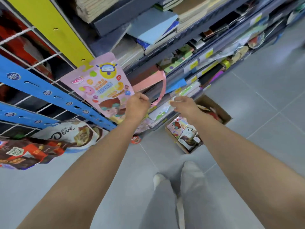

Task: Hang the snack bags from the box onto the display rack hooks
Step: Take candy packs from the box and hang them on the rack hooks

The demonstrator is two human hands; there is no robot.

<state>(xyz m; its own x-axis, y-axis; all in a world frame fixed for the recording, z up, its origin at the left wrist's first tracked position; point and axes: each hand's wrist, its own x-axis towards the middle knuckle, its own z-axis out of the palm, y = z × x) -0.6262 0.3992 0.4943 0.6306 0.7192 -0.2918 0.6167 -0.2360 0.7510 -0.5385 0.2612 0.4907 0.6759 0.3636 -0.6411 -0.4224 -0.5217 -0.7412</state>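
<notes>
Head view, left hand grips pink bag, top pointing up-left, right hand unclear

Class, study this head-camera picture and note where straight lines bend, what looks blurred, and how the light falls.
Head view: the wide lens bows the shelf edges and the blue strips; head view: the pink snack bag in the left hand is fairly sharp, while the box on the floor and the forearms look soft; head view: light is even, shadows faint, no strong glare.
</notes>
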